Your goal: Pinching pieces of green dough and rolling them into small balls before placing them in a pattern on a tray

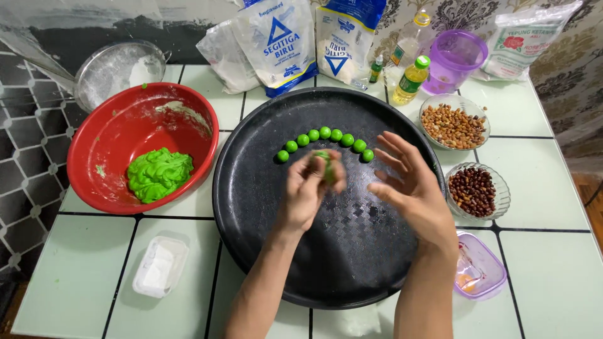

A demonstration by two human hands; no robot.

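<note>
We see the left hand (312, 185) raised over the middle of a round black tray (264, 251), its fingers curled around a small piece of green dough (325, 164) that shows blurred between the fingertips. The right hand (411, 188) hovers just to the right of it, open with fingers spread and holding nothing. On the far part of the tray lies a curved row of green balls (324, 139), touching or nearly touching one another. To the left of the tray sits a red bowl (119, 125) with a lump of green dough (159, 174) inside. To the right we find a glass bowl of pale peanuts (453, 124) and, nearer, a glass bowl of dark beans (474, 189). Flour bags (279, 41) stand at the far edge, and a small white container (159, 267) rests near left on the tiled table (546, 188).
</note>
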